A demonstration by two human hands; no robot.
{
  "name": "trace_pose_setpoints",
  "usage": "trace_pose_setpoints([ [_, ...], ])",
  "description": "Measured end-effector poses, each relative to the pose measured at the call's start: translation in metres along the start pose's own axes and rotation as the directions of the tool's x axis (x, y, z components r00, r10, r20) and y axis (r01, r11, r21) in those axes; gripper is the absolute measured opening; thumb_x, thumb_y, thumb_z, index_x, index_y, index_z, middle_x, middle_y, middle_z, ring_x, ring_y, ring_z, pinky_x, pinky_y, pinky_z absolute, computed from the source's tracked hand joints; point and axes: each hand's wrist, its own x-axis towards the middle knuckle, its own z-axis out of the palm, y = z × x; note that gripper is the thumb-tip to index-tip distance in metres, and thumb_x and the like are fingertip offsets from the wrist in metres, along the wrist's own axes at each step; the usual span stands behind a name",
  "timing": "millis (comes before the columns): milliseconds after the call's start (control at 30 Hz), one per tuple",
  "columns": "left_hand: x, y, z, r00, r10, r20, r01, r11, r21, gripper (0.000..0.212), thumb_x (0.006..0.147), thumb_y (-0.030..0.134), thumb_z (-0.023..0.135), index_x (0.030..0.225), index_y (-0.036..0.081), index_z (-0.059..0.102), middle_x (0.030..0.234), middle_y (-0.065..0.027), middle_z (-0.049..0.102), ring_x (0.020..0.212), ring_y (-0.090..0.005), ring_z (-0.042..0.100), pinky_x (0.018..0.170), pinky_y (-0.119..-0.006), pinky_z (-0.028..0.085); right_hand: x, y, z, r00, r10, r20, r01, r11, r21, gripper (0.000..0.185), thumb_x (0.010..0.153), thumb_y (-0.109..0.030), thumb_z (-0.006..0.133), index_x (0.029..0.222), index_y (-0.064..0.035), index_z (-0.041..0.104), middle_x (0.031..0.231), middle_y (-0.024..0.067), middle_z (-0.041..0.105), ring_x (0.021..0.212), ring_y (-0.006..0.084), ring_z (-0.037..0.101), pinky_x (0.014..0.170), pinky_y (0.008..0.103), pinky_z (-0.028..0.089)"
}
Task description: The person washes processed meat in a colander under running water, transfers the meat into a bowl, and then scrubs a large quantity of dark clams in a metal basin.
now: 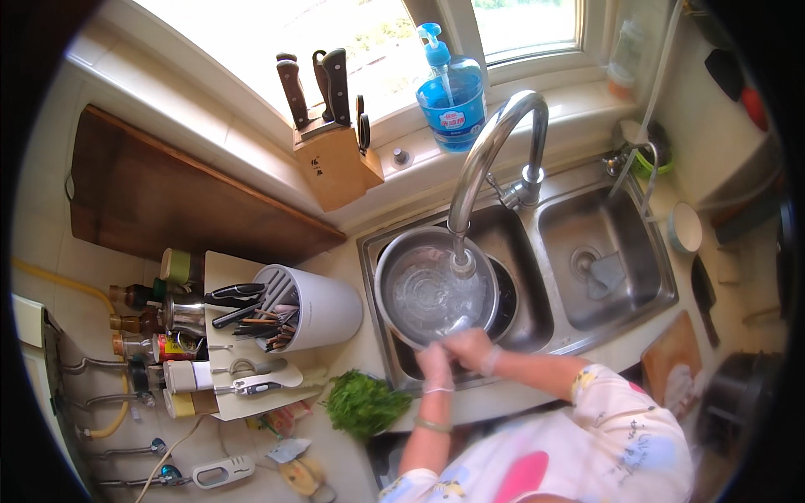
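A round metal basin (pixel 381 302) of water sits in the left sink bowl (pixel 533 314). Above it, the chrome gooseneck faucet (pixel 466 179) ends over the rippling water (pixel 427 286). My left hand (pixel 434 366) and my right hand (pixel 468 350) meet at the basin's near rim, both in thin clear gloves. They are blurred, and their fingers are partly hidden. Whether they grip the rim or something small is not clear. A bunch of leafy greens (pixel 365 403) lies on the counter, left of my left hand.
A grey cloth (pixel 605 275) lies in the right bowl. Left stand a utensil holder (pixel 330 308) and a cutting board (pixel 188 188). A knife block (pixel 333 166) and blue soap bottle (pixel 453 104) line the window side. A knife (pixel 704 298) and small board (pixel 671 355) lie right.
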Motion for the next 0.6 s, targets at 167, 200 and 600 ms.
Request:
trace_pose_setpoints([
  [167, -0.008, 0.098, 0.001, 0.909, -0.351, 0.224, 0.225, 0.866, 0.446, 0.029, 0.068, 0.004, 0.044, 0.095, -0.006, 0.049, 0.076, -0.0137, 0.058, 0.058, -0.022, 0.059, 0.043, -0.029, 0.05, -0.031, 0.063, -0.046, 0.943, -0.151, 0.296, 0.216, 0.956, -0.198, 0.013, 0.061, -0.006, 0.054, 0.074, -0.0086, 0.053, 0.075, 0.0046, 0.058, 0.073, 0.023, 0.058, 0.058, 0.0336, 0.047],
  [200, -0.01, 0.094, 0.005, 0.928, -0.312, 0.204, 0.224, 0.904, 0.364, 0.031, 0.068, 0.004, 0.043, 0.098, -0.005, 0.048, 0.079, -0.0137, 0.058, 0.061, -0.022, 0.059, 0.045, -0.029, 0.05, -0.027, 0.059, -0.045, 0.954, -0.128, 0.27, 0.18, 0.967, -0.179, 0.013, 0.06, -0.006, 0.054, 0.073, -0.0089, 0.053, 0.072, 0.005, 0.057, 0.07, 0.0238, 0.058, 0.057, 0.0346, 0.046],
  [600, -0.046, 0.052, 0.014, 0.875, -0.445, 0.192, 0.423, 0.894, 0.146, 0.023, 0.073, 0.003, 0.04, 0.093, -0.007, 0.047, 0.088, -0.0157, 0.053, 0.07, -0.0244, 0.055, 0.052, -0.033, 0.052, 0.0, 0.106, -0.064, 0.435, 0.407, 0.803, 0.026, 0.886, -0.463, 0.05, 0.075, -0.037, 0.052, 0.116, -0.0088, 0.048, 0.12, 0.0138, 0.044, 0.11, 0.0267, 0.042, 0.092, 0.0351, 0.032],
])
